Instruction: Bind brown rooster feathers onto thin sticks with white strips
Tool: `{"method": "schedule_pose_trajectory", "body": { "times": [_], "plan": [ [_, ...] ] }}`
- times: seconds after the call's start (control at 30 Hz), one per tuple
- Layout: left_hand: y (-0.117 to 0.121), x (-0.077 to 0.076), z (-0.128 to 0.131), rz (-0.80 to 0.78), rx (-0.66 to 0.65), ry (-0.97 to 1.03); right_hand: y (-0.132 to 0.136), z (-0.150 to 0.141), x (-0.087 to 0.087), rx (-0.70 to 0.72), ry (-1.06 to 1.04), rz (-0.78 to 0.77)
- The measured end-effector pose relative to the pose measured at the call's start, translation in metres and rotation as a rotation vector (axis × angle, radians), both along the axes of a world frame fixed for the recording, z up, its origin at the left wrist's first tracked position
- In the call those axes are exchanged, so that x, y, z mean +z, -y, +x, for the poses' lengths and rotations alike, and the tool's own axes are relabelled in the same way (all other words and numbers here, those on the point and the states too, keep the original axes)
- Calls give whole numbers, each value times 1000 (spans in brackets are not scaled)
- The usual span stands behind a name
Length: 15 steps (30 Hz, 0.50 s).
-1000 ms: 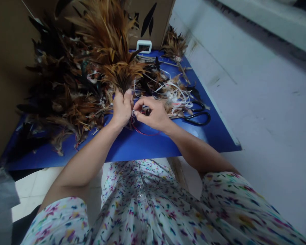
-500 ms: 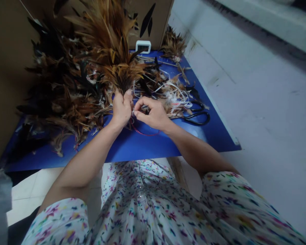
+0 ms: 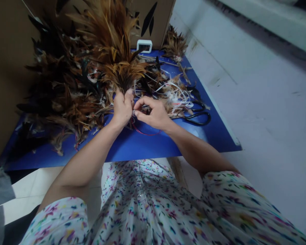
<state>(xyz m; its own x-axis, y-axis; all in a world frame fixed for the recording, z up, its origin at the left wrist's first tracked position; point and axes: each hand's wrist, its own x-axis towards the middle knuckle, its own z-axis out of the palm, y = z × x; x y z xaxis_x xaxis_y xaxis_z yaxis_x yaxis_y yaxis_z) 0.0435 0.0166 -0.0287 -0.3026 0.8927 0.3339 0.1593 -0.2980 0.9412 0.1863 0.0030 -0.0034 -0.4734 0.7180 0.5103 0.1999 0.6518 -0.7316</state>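
Note:
My left hand [image 3: 122, 106] is closed around the base of a bundle of brown and black feathers [image 3: 119, 64], whose tips fan upward and away from me. Close beside it, my right hand [image 3: 151, 110] pinches with thumb and forefinger at the lower end of the bundle. A small whitish bit shows at those fingertips, too small to name. Thin red string [image 3: 145, 133] loops below both hands over the blue table [image 3: 142, 149]. The lower end of the bundle is mostly hidden by my fingers.
Loose feathers [image 3: 76, 109] are heaped at left. On the right lie white plastic strips [image 3: 180, 97] and black-handled scissors [image 3: 199, 119]. A small white-framed device [image 3: 144, 46] stands before a cardboard box [image 3: 158, 20]. Another feather bunch [image 3: 175, 44] rests near the wall [image 3: 244, 88].
Hardly anything differs. The whole view has shifted slightly, and both hands keep nearly the same grip and place at the bundle's base.

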Motion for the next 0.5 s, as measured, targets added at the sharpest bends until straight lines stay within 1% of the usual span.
{"method": "schedule_pose_trajectory", "body": {
  "times": [0.17,0.33,0.4,0.5],
  "plan": [
    [1,1,0,2,6,-15,-1,0,-2,-36,61,50],
    [1,1,1,10,-3,-3,-2,0,-2,-32,48,74],
    [1,0,1,7,-9,-8,-2,0,-2,-26,32,61],
    [0,-1,-1,5,2,-27,-1,0,0,-14,16,-4]
  ]
}}
